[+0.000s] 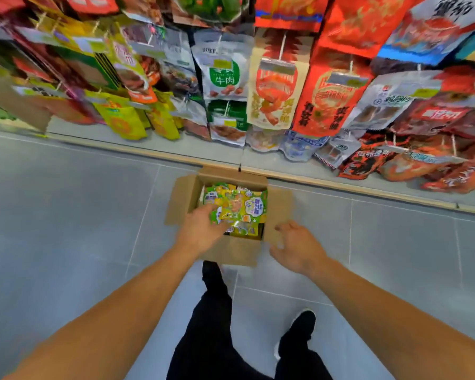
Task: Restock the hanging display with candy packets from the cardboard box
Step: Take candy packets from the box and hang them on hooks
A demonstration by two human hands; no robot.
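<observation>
My left hand point(200, 229) touched the packets point(239, 207) filling the box point(231, 252), grip unclear, while my right hand point(296, 248) hovered beside it, loosely curled, empty.

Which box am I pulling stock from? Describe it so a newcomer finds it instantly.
Below the hanging display, look down to the grey tiled floor. The open cardboard box sits there beside the shelf base. It is the only box in view and is filled with green-and-yellow candy packets.
</observation>
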